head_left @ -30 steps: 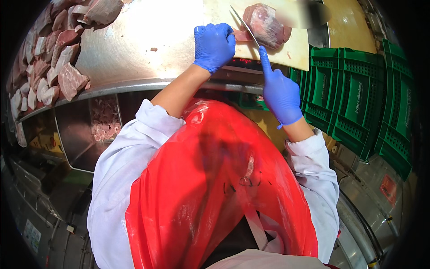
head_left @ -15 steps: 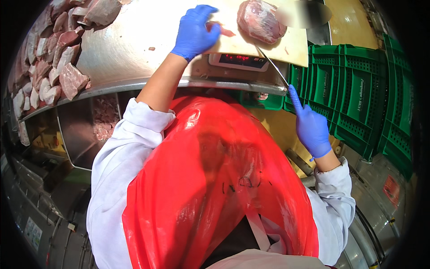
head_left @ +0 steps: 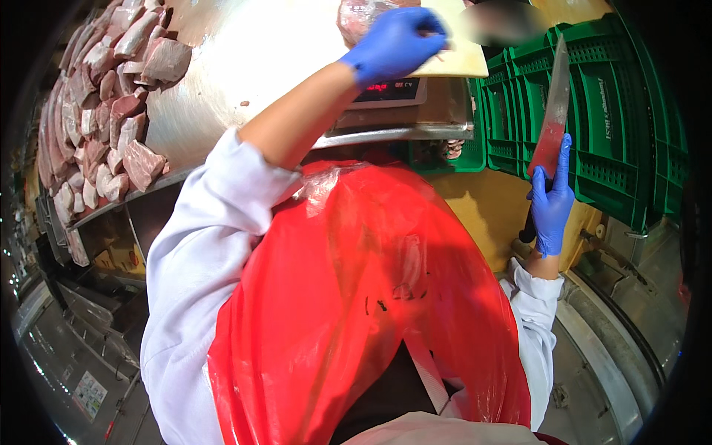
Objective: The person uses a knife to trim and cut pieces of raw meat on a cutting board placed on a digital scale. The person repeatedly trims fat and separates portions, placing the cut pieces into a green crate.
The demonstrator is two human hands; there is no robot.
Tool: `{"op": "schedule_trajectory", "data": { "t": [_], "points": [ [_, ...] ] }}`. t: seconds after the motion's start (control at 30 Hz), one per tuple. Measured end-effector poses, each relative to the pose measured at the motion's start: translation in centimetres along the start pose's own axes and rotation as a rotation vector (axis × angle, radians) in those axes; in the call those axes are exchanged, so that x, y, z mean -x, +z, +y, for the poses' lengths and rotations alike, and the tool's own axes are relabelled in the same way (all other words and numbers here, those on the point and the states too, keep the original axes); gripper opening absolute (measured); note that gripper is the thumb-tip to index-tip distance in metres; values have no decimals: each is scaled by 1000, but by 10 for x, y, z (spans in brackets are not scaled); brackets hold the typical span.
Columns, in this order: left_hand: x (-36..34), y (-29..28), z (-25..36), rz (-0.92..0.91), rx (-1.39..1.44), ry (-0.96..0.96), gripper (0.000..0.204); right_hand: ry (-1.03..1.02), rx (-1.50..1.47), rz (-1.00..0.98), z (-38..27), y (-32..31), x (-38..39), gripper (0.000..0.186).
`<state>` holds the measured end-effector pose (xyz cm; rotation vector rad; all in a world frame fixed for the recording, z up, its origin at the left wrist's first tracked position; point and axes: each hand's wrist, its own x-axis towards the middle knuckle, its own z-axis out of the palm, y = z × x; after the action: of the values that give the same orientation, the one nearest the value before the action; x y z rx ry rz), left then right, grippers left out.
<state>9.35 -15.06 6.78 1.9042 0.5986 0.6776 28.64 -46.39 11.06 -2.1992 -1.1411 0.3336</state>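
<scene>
My left hand (head_left: 400,46) is over the cutting board's near right part, its fingers curled in a pinch. A small pinkish scrap of meat (head_left: 443,55), blurred, shows at the fingertips. Just behind that hand a large round piece of meat (head_left: 360,18) rests on the pale cutting board (head_left: 471,63), partly hidden. My right hand (head_left: 550,211) is closed around the dark handle of a knife (head_left: 555,104), out to the right of the table. The blade points up and away, in front of the green crates, with the index finger stretched along its base.
Many cut meat pieces (head_left: 111,111) lie heaped on the metal table (head_left: 200,89) at the left. A scale (head_left: 389,93) with a lit display sits at the board's near edge. Green crates (head_left: 593,111) stand at the right; a lower green crate (head_left: 475,159) below the table holds meat.
My left hand has moved right across the board, its fingers now curled. My right hand has drawn back and turned the knife upward, away from the board. The view has shifted.
</scene>
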Motion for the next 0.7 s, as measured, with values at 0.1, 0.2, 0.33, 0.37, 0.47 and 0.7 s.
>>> {"op": "schedule_trajectory", "data": {
  "t": [0.1,0.2,0.33,0.37,0.47,0.7],
  "points": [
    [-50,30,19,-103,6,299,48,62,-156,75,12,11,4,78],
    [-74,0,42,-28,15,291,48,128,-241,109,36,36,21,64],
    [-83,-82,25,300,49,440,44,152,-580,63,15,97,19,55],
    [-84,-98,23,378,-2,509,45,110,-562,39,10,118,16,56],
    [-89,-131,0,761,8,485,45,-318,-221,26,-48,165,-14,70],
    [-82,-170,-41,1042,-743,845,30,-478,284,142,-163,238,-88,78]
  ]
}}
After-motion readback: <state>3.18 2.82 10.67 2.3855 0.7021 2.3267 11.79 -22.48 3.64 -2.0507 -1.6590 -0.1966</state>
